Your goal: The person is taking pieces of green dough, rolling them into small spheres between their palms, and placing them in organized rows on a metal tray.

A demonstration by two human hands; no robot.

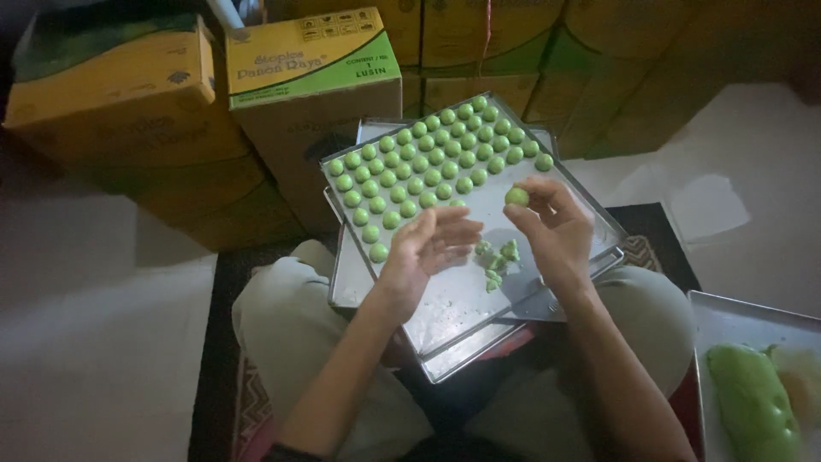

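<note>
A metal baking tray (590, 224) rests on my lap, stacked on other trays. Rows of small green dough balls (428, 162) fill its far half. My right hand (552, 227) pinches one green dough ball (516, 196) at its fingertips above the tray. My left hand (428, 248) is held flat and open, palm facing up and right, next to the right hand, with nothing in it. Between the hands several small green dough pieces (496, 261) lie loose on the tray.
Cardboard boxes (312, 77) stand stacked just beyond the tray. At the lower right another metal tray (727, 316) holds a big lump of green dough (753, 402). I sit cross-legged on a dark patterned mat (222, 342) on a pale floor.
</note>
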